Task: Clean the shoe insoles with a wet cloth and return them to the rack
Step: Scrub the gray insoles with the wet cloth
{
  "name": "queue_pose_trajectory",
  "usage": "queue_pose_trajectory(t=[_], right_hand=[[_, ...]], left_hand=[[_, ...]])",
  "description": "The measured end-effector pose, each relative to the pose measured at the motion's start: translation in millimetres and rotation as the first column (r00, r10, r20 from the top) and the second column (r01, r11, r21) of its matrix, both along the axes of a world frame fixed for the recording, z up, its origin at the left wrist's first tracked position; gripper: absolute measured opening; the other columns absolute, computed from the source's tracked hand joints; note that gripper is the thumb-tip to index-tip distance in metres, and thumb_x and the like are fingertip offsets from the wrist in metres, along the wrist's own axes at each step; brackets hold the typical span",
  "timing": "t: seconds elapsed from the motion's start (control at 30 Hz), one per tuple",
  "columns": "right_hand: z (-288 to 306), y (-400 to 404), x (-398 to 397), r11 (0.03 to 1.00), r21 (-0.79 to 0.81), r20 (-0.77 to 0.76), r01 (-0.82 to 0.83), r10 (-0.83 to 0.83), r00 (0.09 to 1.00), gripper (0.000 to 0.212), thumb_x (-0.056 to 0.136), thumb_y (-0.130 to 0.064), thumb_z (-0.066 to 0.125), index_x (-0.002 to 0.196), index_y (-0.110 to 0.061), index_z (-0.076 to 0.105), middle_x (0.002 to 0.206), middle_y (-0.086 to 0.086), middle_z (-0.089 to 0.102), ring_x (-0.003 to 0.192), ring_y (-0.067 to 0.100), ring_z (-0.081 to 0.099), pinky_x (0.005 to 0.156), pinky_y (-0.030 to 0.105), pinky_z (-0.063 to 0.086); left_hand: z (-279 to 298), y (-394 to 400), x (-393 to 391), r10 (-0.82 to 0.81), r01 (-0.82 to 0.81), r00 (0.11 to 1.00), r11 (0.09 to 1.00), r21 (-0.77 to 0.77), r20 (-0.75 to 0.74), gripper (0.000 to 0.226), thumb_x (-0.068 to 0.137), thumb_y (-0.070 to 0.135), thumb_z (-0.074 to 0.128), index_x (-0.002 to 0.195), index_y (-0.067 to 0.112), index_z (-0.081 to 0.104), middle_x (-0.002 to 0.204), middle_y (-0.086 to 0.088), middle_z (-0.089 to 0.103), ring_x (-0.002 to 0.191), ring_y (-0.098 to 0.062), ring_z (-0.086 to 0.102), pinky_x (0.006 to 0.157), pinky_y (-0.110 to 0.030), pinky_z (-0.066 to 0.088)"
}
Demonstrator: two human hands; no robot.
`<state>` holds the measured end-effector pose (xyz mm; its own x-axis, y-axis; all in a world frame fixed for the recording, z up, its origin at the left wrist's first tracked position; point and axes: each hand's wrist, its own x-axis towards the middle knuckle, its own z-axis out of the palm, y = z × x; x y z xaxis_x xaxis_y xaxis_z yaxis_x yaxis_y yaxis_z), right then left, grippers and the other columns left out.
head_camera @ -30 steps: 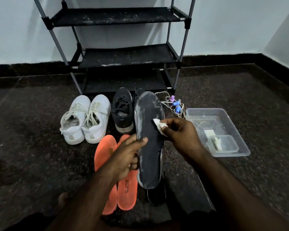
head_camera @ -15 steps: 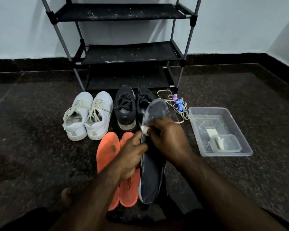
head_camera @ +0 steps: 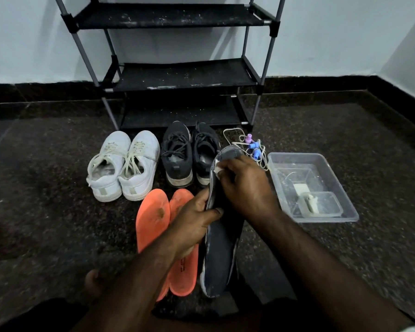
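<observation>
Above the floor, mid-frame | dark insole (head_camera: 219, 255) long axis runs away from body | left hand (head_camera: 192, 221) fingers clamp its left edge mid-length | right hand (head_camera: 246, 185) fingers pinch white cloth (head_camera: 218, 167) at toe end, nearer the rack (head_camera: 177, 75)

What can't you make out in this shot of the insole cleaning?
Head view only:
- Cloth: mostly hidden under the right hand; wetness unreadable.
- Dark insole: middle covered by both hands; left hand grips its edge.
- Orange insoles: heels hidden behind the left forearm; printed text too small.
- Tub: whether it holds water is unclear; the small white object inside is too small to identify.
- Rack: top cut off by the frame edge.
</observation>
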<state>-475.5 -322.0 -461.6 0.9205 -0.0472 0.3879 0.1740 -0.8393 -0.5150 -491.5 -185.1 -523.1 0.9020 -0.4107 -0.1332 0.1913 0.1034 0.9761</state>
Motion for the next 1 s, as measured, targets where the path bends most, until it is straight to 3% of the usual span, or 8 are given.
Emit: queue_pose_trajectory(t=[0.17, 0.27, 0.33, 0.47, 0.63, 0.77, 0.93, 1.0], right_hand=[[-7.3, 7.7, -23.4, 0.983, -0.046, -0.027, -0.176, 0.175, 0.984, 0.024, 0.086, -0.015, 0.059, 0.106, -0.012, 0.072, 0.096, 0.008, 0.062, 0.084, 0.027, 0.064, 0.073, 0.036, 0.055], [-4.2, 1.0, -5.1, 0.995, -0.032, 0.053, -0.099, 0.100, 0.994, 0.020, 0.084, -0.011, 0.062, 0.101, -0.008, 0.073, 0.095, 0.009, 0.063, 0.086, 0.027, 0.064, 0.075, 0.035, 0.054], [-5.4, 2.4, -4.2, 0.994, -0.057, 0.043, -0.097, 0.099, 0.994, 0.021, 0.085, -0.011, 0.061, 0.101, -0.008, 0.073, 0.096, 0.009, 0.063, 0.088, 0.027, 0.063, 0.075, 0.034, 0.054], [-11.0, 7.9, -24.2, 0.980, -0.088, -0.004, -0.179, 0.180, 0.984, 0.021, 0.083, -0.011, 0.062, 0.101, -0.010, 0.074, 0.091, 0.009, 0.063, 0.081, 0.027, 0.064, 0.069, 0.031, 0.054], [-6.4, 0.6, -4.2, 0.992, -0.081, 0.067, -0.094, 0.100, 0.993, 0.018, 0.081, -0.009, 0.061, 0.093, -0.008, 0.074, 0.087, 0.010, 0.065, 0.082, 0.028, 0.064, 0.070, 0.036, 0.054], [-10.5, 5.5, -24.8, 0.983, -0.058, 0.003, -0.176, 0.176, 0.984, 0.023, 0.082, -0.016, 0.059, 0.098, -0.012, 0.075, 0.090, 0.006, 0.065, 0.082, 0.023, 0.065, 0.073, 0.029, 0.053], [0.6, -7.2, -5.1, 0.997, -0.001, 0.037, -0.072, 0.072, 0.997, 0.017, 0.084, -0.013, 0.065, 0.098, -0.015, 0.076, 0.096, 0.003, 0.070, 0.089, 0.020, 0.067, 0.079, 0.028, 0.052], [12.2, -15.7, -6.9, 0.956, 0.295, -0.023, -0.008, 0.016, 1.000, 0.011, 0.087, -0.019, 0.067, 0.095, -0.023, 0.074, 0.094, -0.002, 0.072, 0.087, 0.013, 0.067, 0.080, 0.030, 0.053]], left_hand=[[-1.0, 3.7, 3.5, -0.008, 0.004, 1.000, 0.991, 0.135, 0.028, 0.066, 0.073, -0.011, 0.047, 0.135, 0.013, 0.053, 0.107, 0.005, 0.073, 0.103, -0.009, 0.066, 0.083, -0.022, 0.052], [-2.1, -0.3, 1.5, -0.042, 0.029, 0.997, 0.983, 0.181, 0.065, 0.071, 0.074, -0.002, 0.057, 0.139, 0.025, 0.052, 0.128, 0.005, 0.068, 0.125, -0.013, 0.059, 0.103, -0.030, 0.047], [-3.2, -0.1, 1.3, -0.038, 0.025, 0.998, 0.975, 0.219, 0.054, 0.074, 0.071, 0.001, 0.058, 0.140, 0.026, 0.052, 0.130, 0.004, 0.067, 0.125, -0.011, 0.058, 0.103, -0.032, 0.046], [-7.8, 3.4, 6.4, -0.010, -0.014, 0.998, 0.943, 0.332, 0.069, 0.051, 0.066, 0.003, 0.051, 0.109, 0.029, 0.061, 0.096, 0.000, 0.071, 0.094, -0.011, 0.063, 0.079, -0.032, 0.048], [-2.2, 1.2, 2.5, -0.103, 0.065, 0.989, 0.951, 0.301, 0.111, 0.074, 0.075, -0.006, 0.056, 0.145, 0.017, 0.047, 0.135, 0.004, 0.063, 0.125, 0.001, 0.055, 0.103, -0.019, 0.043], [-2.3, 5.0, 5.9, -0.040, 0.011, 0.995, 0.955, 0.296, 0.090, 0.045, 0.073, -0.001, 0.052, 0.111, 0.021, 0.060, 0.098, -0.002, 0.067, 0.088, -0.001, 0.059, 0.076, -0.020, 0.045], [5.9, 4.4, -1.8, -0.108, 0.081, 0.989, 0.970, 0.227, 0.106, 0.076, 0.075, -0.001, 0.056, 0.148, 0.017, 0.044, 0.141, 0.007, 0.059, 0.135, -0.007, 0.050, 0.111, -0.028, 0.037], [7.7, 5.1, -3.3, -0.091, 0.076, 0.993, 0.981, 0.180, 0.077, 0.077, 0.077, -0.001, 0.056, 0.150, 0.021, 0.043, 0.141, 0.009, 0.060, 0.135, -0.008, 0.051, 0.111, -0.030, 0.039]])
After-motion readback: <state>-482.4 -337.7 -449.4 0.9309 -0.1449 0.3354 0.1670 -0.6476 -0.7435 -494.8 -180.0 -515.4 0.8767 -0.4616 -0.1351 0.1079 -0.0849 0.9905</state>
